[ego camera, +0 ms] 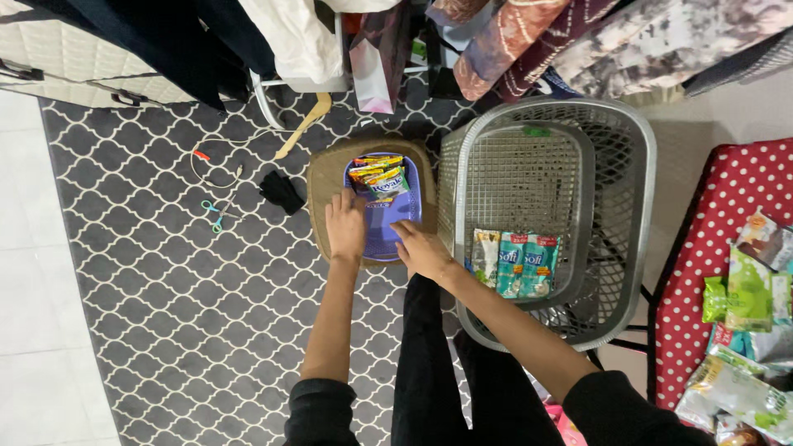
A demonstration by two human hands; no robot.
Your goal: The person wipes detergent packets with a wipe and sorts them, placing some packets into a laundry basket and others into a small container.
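Both hands rest inside a shallow purple rectangular plastic tray (388,235), which sits in a brown tray-like holder (322,177) on the grey-and-white patterned rug (149,297). The left hand (346,227) lies flat, fingers together and empty, just below a small bundle of colourful sachets (378,178) at the far end of the purple tray. The right hand (421,248) is at the tray's near right edge, fingers loosely curled; whether it pinches anything I cannot tell from this height.

To do this well, the flat hand should steady the tray while the other works, so the light tray does not slide on its holder. Packets are best pressed into a tight, even row against the far wall, leaving the near part free.

Counted: one purple tray, one brown holder, one large grey plastic lattice laundry basket (636,206) just to the right. In the basket lie three packets side by side: one pale (486,256) and two teal (527,264). The sachets in the tray overlap; perhaps four or five. On the rug are one small pair of green-handled scissors (215,215), one dark folded cloth (281,192) and one wooden hanger (306,122). More green snack packets (747,293) lie on a red polka-dot cloth (719,248) at the far right.
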